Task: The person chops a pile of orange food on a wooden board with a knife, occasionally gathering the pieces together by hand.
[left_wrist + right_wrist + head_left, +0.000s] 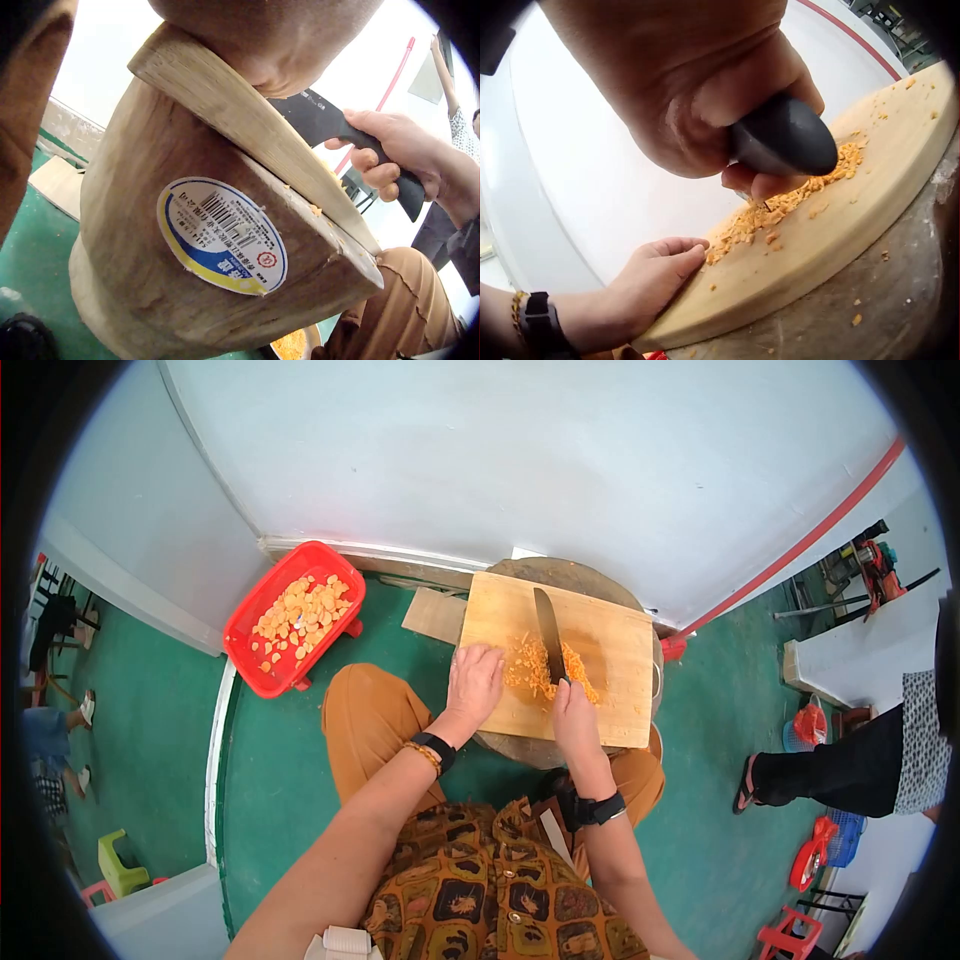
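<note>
A wooden cutting board [625, 660] lies on a round wood block [127, 225]. Chopped orange bits [527, 668] are heaped near its middle. My right hand [575, 715] grips the black handle of a kitchen knife [549, 630], its dark blade pointing away from me among the bits. In the right wrist view the handle end [795, 139] sticks out of the curled fingers. My left hand [475, 682] rests on the board's left edge, fingers together beside the heap and holding nothing. The left wrist view shows only the underside of that hand, at the board's edge.
A red basin [262, 680] with thin orange slices [318, 603] stands at the left. Behind the board rises a white wall [560, 470]. Below the block, a bowl holds fine orange bits [289, 345]. Another person's leg [830, 768] is at the right.
</note>
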